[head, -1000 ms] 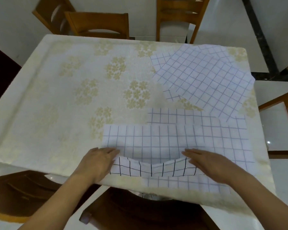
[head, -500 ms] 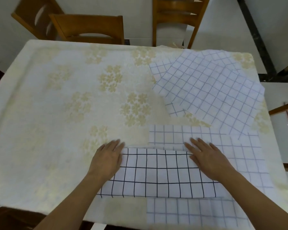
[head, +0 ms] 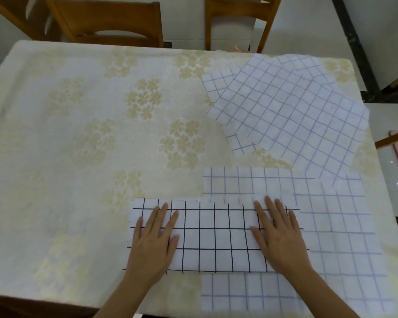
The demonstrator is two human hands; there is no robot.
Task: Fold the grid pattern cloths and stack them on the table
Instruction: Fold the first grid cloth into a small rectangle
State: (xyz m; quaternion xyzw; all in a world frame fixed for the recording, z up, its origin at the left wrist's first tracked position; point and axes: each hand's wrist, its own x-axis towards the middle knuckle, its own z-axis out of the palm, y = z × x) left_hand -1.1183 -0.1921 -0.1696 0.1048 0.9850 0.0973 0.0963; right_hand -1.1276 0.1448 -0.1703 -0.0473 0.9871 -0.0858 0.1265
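Since half a second ago: both hands slid inward onto the folded cloth, left hand now fully on it rather than at its left edge; a second ago the near edge was only being lifted over.

Far left: bare stretch of table [head: 55,138] under a cream cover with pale gold flower clusters. Beyond its far edge, wooden chairs [head: 106,21].

Left of centre, near edge: left hand [head: 155,241], palm down, fingers straight and slightly spread, pressing flat on the left part of the dark-grid cloth [head: 216,237]; nothing gripped.

Centre: dark-grid cloth folded into a long band, white with black lines, lying flat near the front edge of the table, its right part overlapping the pale-grid cloth [head: 345,244].

Right of centre: right hand [head: 279,232], palm down, fingers straight and spread, pressing the right part of the same folded band; nothing gripped.

Right: pale-grid cloth spread open and flat, showing above, beside and below the folded band.

Far right corner: loose pile of pale-grid cloths [head: 290,115], laid askew, lower corner overlapping the spread cloth.
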